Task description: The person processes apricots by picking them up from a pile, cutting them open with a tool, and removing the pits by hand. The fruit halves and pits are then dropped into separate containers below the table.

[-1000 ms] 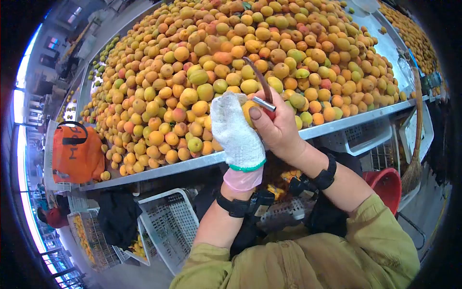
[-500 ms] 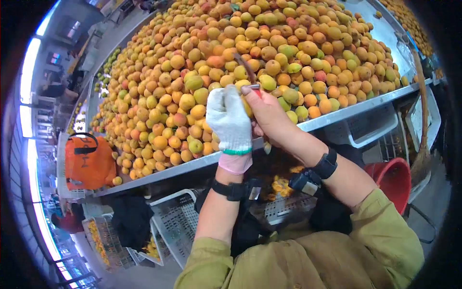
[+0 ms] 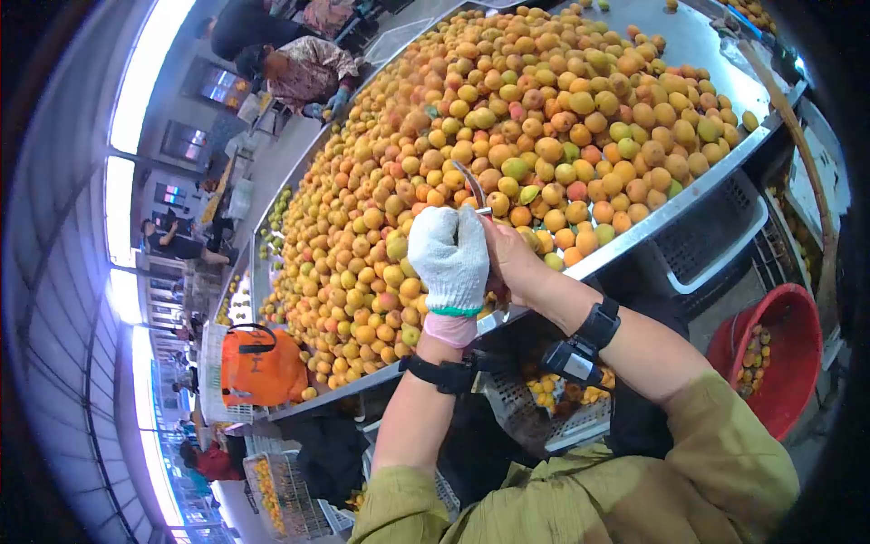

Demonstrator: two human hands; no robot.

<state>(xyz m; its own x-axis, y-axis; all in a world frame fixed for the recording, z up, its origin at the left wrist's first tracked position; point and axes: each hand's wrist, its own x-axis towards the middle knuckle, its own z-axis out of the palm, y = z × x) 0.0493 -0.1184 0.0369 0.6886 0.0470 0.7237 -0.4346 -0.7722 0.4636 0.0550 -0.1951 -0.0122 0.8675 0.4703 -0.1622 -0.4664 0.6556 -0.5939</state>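
Note:
My left hand [image 3: 449, 260], in a white knit glove, is closed with its fingers curled in; whatever it holds is hidden. Pressed close beside it, my right hand [image 3: 515, 261] is bare and wrapped around a knife. The curved blade of the knife [image 3: 470, 184] points up and away, and a bit of its red handle shows at the grip. Both hands are above the near edge of a metal table [image 3: 675, 208]. Just beyond them lies a large heap of apricots [image 3: 362, 272], yellow to orange with some greenish ones.
An orange bag [image 3: 258, 370] stands at the table's left end. A red bucket [image 3: 788, 376] with some fruit is at right, near a wooden pole [image 3: 797, 150]. Below the edge are a white crate [image 3: 725, 254] and a crate [image 3: 580, 433] with fruit pieces. A person [image 3: 304, 74] leans in across the table.
The view has tilted and swung left, bringing people and more of the hall into sight. My hands remain together, the right still gripping the knife; the fingers have shifted slightly.

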